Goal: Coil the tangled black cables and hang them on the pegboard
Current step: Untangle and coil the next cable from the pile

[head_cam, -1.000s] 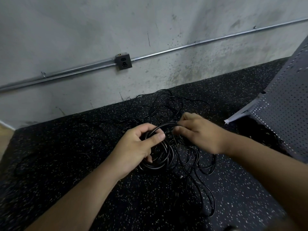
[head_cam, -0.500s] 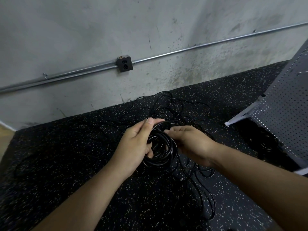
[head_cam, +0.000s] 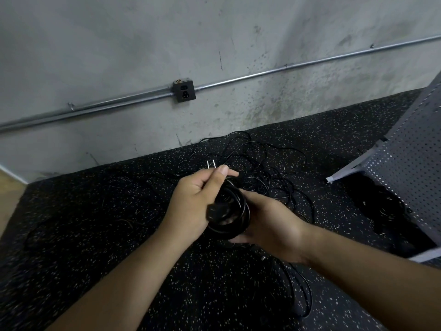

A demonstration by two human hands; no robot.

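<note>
Black cable wound into a tight coil [head_cam: 235, 211] sits between both hands, raised a little above the speckled rubber floor mat [head_cam: 95, 235] near its middle. The left hand [head_cam: 193, 201] grips the far part of the ring, with fingers curled round the strands and the thumb laid along the top. The two metal prongs of a plug [head_cam: 211, 163] stick up just past its fingers. The right hand [head_cam: 269, 223] cups the near and right part of the ring from below, its fingers wrapped under the strands, so neither hand is free. The ring's long way runs from the left thumb back toward the right palm. More loose cables [head_cam: 262, 161] lie tangled on the mat just beyond the hands, toward the wall edge, and some strands trail off toward the near right. Whether these join the coil cannot be told. The pegboard [head_cam: 410, 168] leans at the mat's right edge, well apart from the coil and on the right hand's side. The carry to it would probably go rightward, with the right hand nearer.
</note>
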